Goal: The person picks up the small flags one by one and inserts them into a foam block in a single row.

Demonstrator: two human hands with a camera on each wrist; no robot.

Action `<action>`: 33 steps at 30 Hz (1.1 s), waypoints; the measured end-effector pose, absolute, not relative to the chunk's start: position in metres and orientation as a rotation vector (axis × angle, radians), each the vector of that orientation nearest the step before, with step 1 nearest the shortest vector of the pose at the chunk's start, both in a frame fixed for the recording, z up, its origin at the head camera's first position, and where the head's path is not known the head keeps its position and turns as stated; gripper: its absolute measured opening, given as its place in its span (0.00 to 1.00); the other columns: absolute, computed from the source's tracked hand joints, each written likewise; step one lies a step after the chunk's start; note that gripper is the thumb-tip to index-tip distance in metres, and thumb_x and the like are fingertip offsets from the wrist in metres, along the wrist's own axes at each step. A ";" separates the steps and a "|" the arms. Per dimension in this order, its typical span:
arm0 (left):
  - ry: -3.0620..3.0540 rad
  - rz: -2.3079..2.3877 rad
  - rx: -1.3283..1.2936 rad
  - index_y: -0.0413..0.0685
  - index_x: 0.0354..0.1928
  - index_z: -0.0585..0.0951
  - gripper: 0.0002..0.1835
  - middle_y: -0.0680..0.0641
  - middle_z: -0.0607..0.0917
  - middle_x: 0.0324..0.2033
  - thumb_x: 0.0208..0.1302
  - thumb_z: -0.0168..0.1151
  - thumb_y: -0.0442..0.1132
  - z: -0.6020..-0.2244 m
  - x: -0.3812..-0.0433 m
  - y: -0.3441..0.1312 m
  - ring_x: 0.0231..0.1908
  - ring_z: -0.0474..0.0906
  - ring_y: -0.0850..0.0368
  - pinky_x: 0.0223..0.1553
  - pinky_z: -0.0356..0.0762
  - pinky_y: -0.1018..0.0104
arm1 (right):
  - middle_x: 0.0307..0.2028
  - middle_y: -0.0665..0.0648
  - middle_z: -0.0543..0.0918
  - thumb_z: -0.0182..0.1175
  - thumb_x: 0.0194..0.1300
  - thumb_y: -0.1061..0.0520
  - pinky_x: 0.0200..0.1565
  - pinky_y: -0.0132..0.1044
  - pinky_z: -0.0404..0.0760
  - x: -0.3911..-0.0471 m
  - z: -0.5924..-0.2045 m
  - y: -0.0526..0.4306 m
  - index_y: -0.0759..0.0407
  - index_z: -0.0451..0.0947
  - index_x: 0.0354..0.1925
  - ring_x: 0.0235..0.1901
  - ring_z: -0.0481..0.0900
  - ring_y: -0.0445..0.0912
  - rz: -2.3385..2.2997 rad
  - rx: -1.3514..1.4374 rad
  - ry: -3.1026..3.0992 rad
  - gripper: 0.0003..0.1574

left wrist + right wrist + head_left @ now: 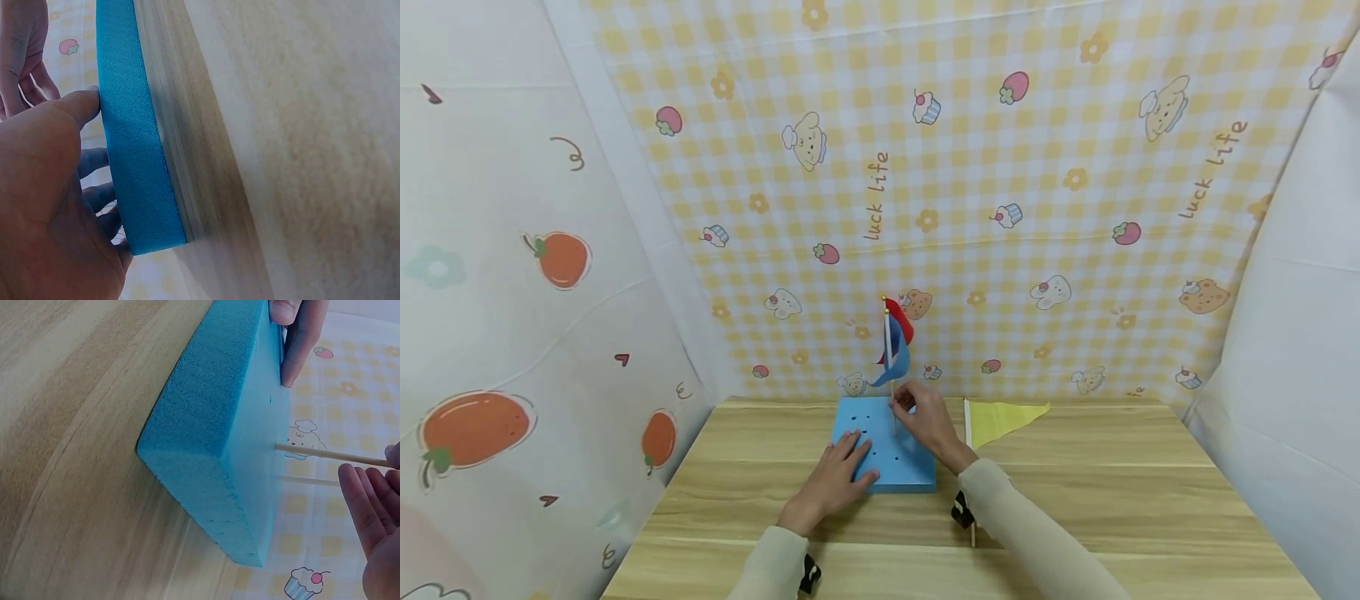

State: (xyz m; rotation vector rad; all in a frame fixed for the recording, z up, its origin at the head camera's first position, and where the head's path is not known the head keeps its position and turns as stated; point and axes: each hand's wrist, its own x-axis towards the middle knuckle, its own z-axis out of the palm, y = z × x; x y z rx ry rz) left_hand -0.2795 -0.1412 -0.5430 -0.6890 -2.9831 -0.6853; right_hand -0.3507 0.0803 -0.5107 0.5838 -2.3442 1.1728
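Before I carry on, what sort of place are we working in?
Probably a small makeshift tabletop booth, perhaps for recording handwork: a wood-grain table, a yellow-checked printed cloth hanging behind it, and pale sheets enclosing both sides.

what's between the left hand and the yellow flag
In the head view, part of the blue block and the right hand, which pinches a flag stick, lie between them.
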 end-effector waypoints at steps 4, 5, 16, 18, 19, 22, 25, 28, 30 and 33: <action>-2.981 -0.692 -0.691 0.40 0.78 0.71 0.35 0.34 0.64 0.80 0.79 0.60 0.55 -0.543 -0.279 -0.142 0.82 0.56 0.33 0.80 0.54 0.31 | 0.36 0.55 0.89 0.72 0.70 0.60 0.40 0.45 0.92 -0.347 -0.506 0.083 0.58 0.84 0.43 0.34 0.86 0.42 1.132 0.562 -2.376 0.06; -2.982 -0.692 -0.691 0.40 0.78 0.71 0.35 0.34 0.64 0.81 0.79 0.60 0.55 -0.543 -0.279 -0.142 0.82 0.56 0.33 0.81 0.54 0.32 | 0.36 0.55 0.89 0.72 0.69 0.60 0.40 0.44 0.92 -0.347 -0.505 0.085 0.58 0.84 0.43 0.34 0.86 0.43 1.127 0.555 -2.387 0.07; -2.984 -0.720 -0.696 0.41 0.79 0.69 0.36 0.34 0.62 0.81 0.80 0.58 0.56 -0.543 -0.278 -0.143 0.83 0.54 0.34 0.82 0.51 0.32 | 0.32 0.53 0.88 0.69 0.69 0.65 0.35 0.35 0.87 -0.342 -0.493 0.125 0.61 0.85 0.41 0.31 0.85 0.42 1.012 0.593 -2.375 0.03; -2.983 -0.724 -0.698 0.41 0.79 0.69 0.36 0.34 0.62 0.81 0.80 0.58 0.56 -0.543 -0.278 -0.143 0.83 0.54 0.34 0.82 0.51 0.32 | 0.31 0.52 0.88 0.69 0.69 0.66 0.35 0.35 0.86 -0.340 -0.492 0.134 0.60 0.85 0.40 0.30 0.84 0.42 0.995 0.597 -2.357 0.03; -2.984 -0.722 -0.699 0.41 0.79 0.69 0.36 0.34 0.62 0.82 0.80 0.58 0.56 -0.543 -0.278 -0.143 0.83 0.54 0.34 0.82 0.51 0.32 | 0.31 0.52 0.88 0.69 0.69 0.66 0.34 0.35 0.86 -0.340 -0.492 0.139 0.59 0.85 0.40 0.30 0.85 0.42 0.986 0.597 -2.356 0.04; -2.983 -0.719 -0.704 0.40 0.79 0.69 0.36 0.34 0.62 0.81 0.80 0.58 0.56 -0.543 -0.278 -0.143 0.83 0.54 0.34 0.82 0.50 0.32 | 0.31 0.51 0.88 0.69 0.70 0.65 0.34 0.36 0.86 -0.336 -0.491 0.154 0.60 0.86 0.41 0.30 0.85 0.41 0.952 0.593 -2.369 0.03; -2.984 -0.714 -0.705 0.40 0.79 0.69 0.36 0.34 0.62 0.81 0.80 0.58 0.56 -0.543 -0.278 -0.143 0.83 0.54 0.34 0.82 0.50 0.32 | 0.31 0.51 0.88 0.68 0.71 0.63 0.34 0.36 0.85 -0.332 -0.491 0.169 0.61 0.85 0.42 0.30 0.85 0.42 0.928 0.577 -2.403 0.02; -2.988 -0.717 -0.700 0.41 0.79 0.69 0.36 0.34 0.62 0.82 0.80 0.58 0.56 -0.543 -0.278 -0.143 0.83 0.54 0.34 0.82 0.51 0.32 | 0.31 0.50 0.88 0.67 0.73 0.61 0.33 0.35 0.84 -0.328 -0.491 0.181 0.60 0.86 0.42 0.30 0.85 0.41 0.912 0.556 -2.428 0.02; -2.991 -0.718 -0.697 0.41 0.79 0.69 0.36 0.34 0.62 0.82 0.80 0.58 0.56 -0.542 -0.277 -0.143 0.83 0.54 0.34 0.82 0.51 0.32 | 0.30 0.50 0.88 0.67 0.73 0.61 0.32 0.35 0.83 -0.326 -0.492 0.189 0.60 0.86 0.42 0.29 0.84 0.41 0.909 0.546 -2.428 0.03; -2.993 -0.720 -0.697 0.40 0.79 0.69 0.36 0.34 0.62 0.82 0.80 0.59 0.56 -0.541 -0.277 -0.142 0.83 0.54 0.34 0.82 0.51 0.32 | 0.29 0.49 0.87 0.67 0.73 0.62 0.30 0.33 0.82 -0.323 -0.495 0.199 0.61 0.86 0.41 0.28 0.83 0.39 0.895 0.534 -2.419 0.03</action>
